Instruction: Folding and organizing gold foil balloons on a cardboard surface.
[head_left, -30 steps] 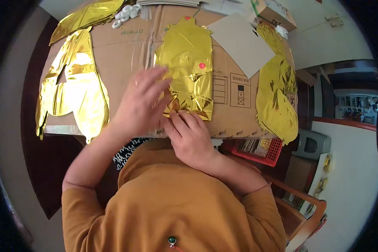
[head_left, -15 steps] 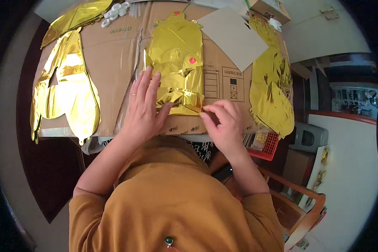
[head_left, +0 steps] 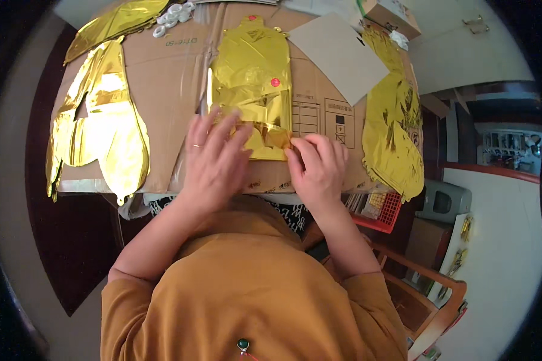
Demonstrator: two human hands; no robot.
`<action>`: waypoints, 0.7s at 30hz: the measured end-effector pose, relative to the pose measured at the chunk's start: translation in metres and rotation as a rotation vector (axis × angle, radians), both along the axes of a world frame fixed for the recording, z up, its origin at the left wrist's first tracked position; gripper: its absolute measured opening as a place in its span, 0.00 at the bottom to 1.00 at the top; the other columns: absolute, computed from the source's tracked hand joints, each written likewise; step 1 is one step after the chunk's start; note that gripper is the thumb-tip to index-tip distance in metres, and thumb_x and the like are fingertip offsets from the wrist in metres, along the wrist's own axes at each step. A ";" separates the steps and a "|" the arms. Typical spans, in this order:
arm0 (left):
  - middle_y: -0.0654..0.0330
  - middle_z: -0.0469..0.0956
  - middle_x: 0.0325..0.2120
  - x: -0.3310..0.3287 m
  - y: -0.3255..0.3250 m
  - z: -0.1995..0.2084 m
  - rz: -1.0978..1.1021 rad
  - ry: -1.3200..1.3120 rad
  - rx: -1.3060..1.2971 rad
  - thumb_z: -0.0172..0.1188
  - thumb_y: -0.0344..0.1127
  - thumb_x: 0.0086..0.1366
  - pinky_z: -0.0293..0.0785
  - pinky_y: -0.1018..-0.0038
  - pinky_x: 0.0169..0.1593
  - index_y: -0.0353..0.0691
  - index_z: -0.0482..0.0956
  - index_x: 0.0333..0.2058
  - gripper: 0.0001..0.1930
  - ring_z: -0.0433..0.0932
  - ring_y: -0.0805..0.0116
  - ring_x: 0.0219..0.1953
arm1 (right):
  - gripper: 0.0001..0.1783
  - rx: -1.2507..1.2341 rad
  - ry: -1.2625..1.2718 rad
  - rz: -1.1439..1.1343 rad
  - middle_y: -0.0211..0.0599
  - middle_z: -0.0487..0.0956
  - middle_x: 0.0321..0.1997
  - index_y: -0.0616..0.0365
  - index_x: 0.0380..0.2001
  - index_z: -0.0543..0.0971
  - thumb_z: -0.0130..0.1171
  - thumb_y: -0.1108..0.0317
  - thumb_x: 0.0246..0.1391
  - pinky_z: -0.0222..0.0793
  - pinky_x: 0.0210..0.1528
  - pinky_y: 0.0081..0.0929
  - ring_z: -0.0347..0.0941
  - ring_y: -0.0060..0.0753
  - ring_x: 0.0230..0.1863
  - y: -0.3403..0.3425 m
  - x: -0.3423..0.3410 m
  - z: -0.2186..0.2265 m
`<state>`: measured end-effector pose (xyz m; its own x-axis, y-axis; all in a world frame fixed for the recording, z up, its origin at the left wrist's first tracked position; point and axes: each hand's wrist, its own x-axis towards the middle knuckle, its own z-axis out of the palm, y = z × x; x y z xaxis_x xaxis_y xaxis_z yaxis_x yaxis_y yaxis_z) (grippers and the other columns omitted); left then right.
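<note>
A flat gold foil balloon (head_left: 253, 60) with a round red sticker lies in front of me on the brown cardboard (head_left: 163, 84), its lower part folded over and creased. At the near right corner of the foil, my right hand (head_left: 318, 167) pinches the edge between thumb and forefinger. My left hand (head_left: 214, 161), wearing a ring, is over the foil's near left part with fingers spread and smeared by motion. It holds nothing; whether it touches the foil I cannot tell.
Other flat gold foil balloons lie at the left (head_left: 123, 147), the far left (head_left: 111, 27) and in a pile on the right (head_left: 388, 132). A grey card sheet (head_left: 340, 57) lies beyond my right hand. White rolls (head_left: 173, 15) sit at the back; a red basket (head_left: 385, 213) stands below the right edge.
My left hand has lifted its fingers off the foil and shifted slightly right, fingers spreading. My right hand keeps its pinch at the corner. The view has shifted slightly.
</note>
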<state>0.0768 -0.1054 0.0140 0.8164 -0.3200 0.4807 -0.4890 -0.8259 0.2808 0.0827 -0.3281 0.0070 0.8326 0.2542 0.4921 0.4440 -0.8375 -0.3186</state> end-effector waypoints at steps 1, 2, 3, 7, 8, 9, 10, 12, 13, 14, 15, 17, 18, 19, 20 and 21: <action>0.49 0.73 0.58 -0.002 -0.002 -0.003 -0.066 0.007 -0.044 0.67 0.29 0.59 0.68 0.54 0.64 0.38 0.77 0.54 0.23 0.69 0.44 0.63 | 0.11 -0.019 -0.025 0.017 0.30 0.75 0.40 0.50 0.38 0.82 0.69 0.67 0.51 0.63 0.46 0.42 0.71 0.40 0.42 0.000 -0.001 0.001; 0.51 0.75 0.55 -0.005 -0.002 -0.004 -0.124 0.014 -0.087 0.68 0.29 0.58 0.70 0.54 0.62 0.39 0.79 0.51 0.20 0.71 0.46 0.61 | 0.11 -0.027 -0.029 0.037 0.30 0.75 0.41 0.50 0.39 0.82 0.69 0.67 0.51 0.63 0.47 0.42 0.71 0.40 0.42 0.001 0.000 0.000; 0.52 0.76 0.54 -0.008 -0.002 -0.004 -0.115 0.022 -0.094 0.68 0.29 0.58 0.70 0.54 0.61 0.39 0.80 0.50 0.19 0.72 0.47 0.60 | 0.12 -0.035 -0.032 0.058 0.30 0.76 0.41 0.50 0.40 0.82 0.69 0.67 0.51 0.64 0.47 0.41 0.72 0.40 0.42 0.000 0.000 -0.001; 0.53 0.78 0.50 -0.011 0.008 -0.002 -0.042 0.044 -0.148 0.68 0.29 0.57 0.71 0.55 0.58 0.39 0.80 0.46 0.17 0.74 0.48 0.56 | 0.13 -0.027 0.003 0.093 0.30 0.77 0.42 0.51 0.41 0.82 0.70 0.68 0.50 0.65 0.49 0.40 0.72 0.40 0.43 0.001 0.002 0.001; 0.53 0.78 0.50 -0.010 0.014 -0.001 -0.005 0.044 -0.146 0.68 0.29 0.58 0.71 0.56 0.58 0.39 0.80 0.46 0.17 0.74 0.48 0.56 | 0.14 0.026 0.030 0.094 0.31 0.78 0.42 0.52 0.41 0.82 0.71 0.68 0.50 0.66 0.48 0.40 0.73 0.41 0.42 0.000 0.002 0.004; 0.54 0.78 0.49 -0.009 0.019 0.001 0.031 0.044 -0.144 0.68 0.30 0.58 0.71 0.56 0.58 0.39 0.80 0.46 0.17 0.74 0.49 0.55 | 0.14 0.063 0.057 0.096 0.31 0.78 0.42 0.53 0.41 0.83 0.71 0.68 0.49 0.67 0.48 0.39 0.73 0.41 0.42 0.000 0.004 0.004; 0.54 0.78 0.49 -0.008 0.025 0.002 0.050 0.039 -0.126 0.68 0.31 0.58 0.71 0.58 0.58 0.39 0.80 0.47 0.17 0.74 0.49 0.54 | 0.15 0.100 0.085 0.099 0.32 0.79 0.42 0.53 0.41 0.83 0.71 0.68 0.49 0.67 0.47 0.39 0.74 0.41 0.42 -0.001 0.005 0.003; 0.54 0.78 0.49 -0.008 0.031 0.002 0.087 0.072 -0.153 0.69 0.32 0.58 0.71 0.59 0.57 0.39 0.80 0.47 0.18 0.75 0.50 0.53 | 0.14 0.187 0.143 0.114 0.34 0.80 0.41 0.55 0.40 0.83 0.72 0.67 0.50 0.71 0.44 0.36 0.76 0.41 0.40 -0.005 0.011 0.002; 0.54 0.78 0.49 -0.008 0.033 0.002 0.106 0.089 -0.167 0.70 0.33 0.57 0.71 0.59 0.56 0.39 0.80 0.47 0.18 0.75 0.50 0.52 | 0.13 0.243 0.227 0.113 0.35 0.80 0.41 0.56 0.40 0.83 0.71 0.67 0.51 0.72 0.43 0.35 0.77 0.41 0.39 -0.006 0.015 0.004; 0.54 0.78 0.49 -0.007 0.034 0.003 0.119 0.095 -0.173 0.70 0.34 0.57 0.71 0.59 0.55 0.39 0.80 0.48 0.19 0.75 0.50 0.52 | 0.13 0.299 0.312 0.109 0.36 0.80 0.40 0.57 0.40 0.83 0.71 0.67 0.51 0.73 0.42 0.34 0.77 0.41 0.39 -0.005 0.019 0.009; 0.54 0.78 0.49 -0.006 0.034 0.004 0.133 0.100 -0.179 0.71 0.34 0.57 0.71 0.60 0.55 0.39 0.80 0.49 0.20 0.75 0.51 0.51 | 0.13 0.354 0.398 0.106 0.36 0.80 0.40 0.58 0.40 0.83 0.71 0.67 0.52 0.74 0.41 0.34 0.78 0.41 0.38 -0.003 0.024 0.015; 0.54 0.78 0.49 -0.003 0.034 0.005 0.152 0.105 -0.189 0.72 0.36 0.57 0.71 0.60 0.54 0.39 0.79 0.50 0.23 0.75 0.51 0.50 | 0.11 0.405 0.496 0.140 0.39 0.81 0.38 0.62 0.38 0.83 0.69 0.66 0.55 0.75 0.39 0.32 0.79 0.37 0.37 0.002 0.044 0.032; 0.54 0.78 0.49 -0.001 0.033 0.005 0.154 0.103 -0.197 0.72 0.36 0.56 0.71 0.60 0.54 0.39 0.78 0.51 0.24 0.75 0.51 0.50 | 0.11 0.355 0.515 0.173 0.40 0.81 0.37 0.62 0.37 0.83 0.68 0.65 0.56 0.74 0.39 0.31 0.79 0.36 0.37 0.004 0.060 0.042; 0.54 0.78 0.49 0.000 0.033 0.005 0.158 0.102 -0.204 0.72 0.37 0.56 0.71 0.60 0.54 0.39 0.78 0.52 0.25 0.75 0.51 0.50 | 0.12 0.305 0.534 0.207 0.40 0.81 0.37 0.63 0.36 0.83 0.67 0.64 0.57 0.74 0.39 0.31 0.79 0.35 0.37 0.008 0.076 0.051; 0.54 0.78 0.49 0.001 0.033 0.003 0.160 0.112 -0.204 0.72 0.37 0.56 0.71 0.60 0.54 0.39 0.77 0.52 0.25 0.75 0.51 0.50 | 0.13 0.264 0.538 0.218 0.40 0.81 0.34 0.64 0.35 0.83 0.66 0.62 0.57 0.74 0.37 0.31 0.79 0.35 0.36 0.017 0.092 0.057; 0.55 0.78 0.49 0.002 0.032 0.000 0.163 0.123 -0.209 0.72 0.37 0.56 0.70 0.60 0.54 0.39 0.77 0.53 0.26 0.75 0.51 0.50 | 0.15 0.218 0.543 0.229 0.41 0.81 0.31 0.65 0.34 0.83 0.65 0.61 0.57 0.74 0.36 0.32 0.79 0.35 0.34 0.030 0.110 0.062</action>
<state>0.0789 -0.0731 0.0142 0.9052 -0.0838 0.4165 -0.3060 -0.8088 0.5022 0.1925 -0.2986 0.0694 0.9149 0.3968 0.0747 0.3309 -0.6307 -0.7019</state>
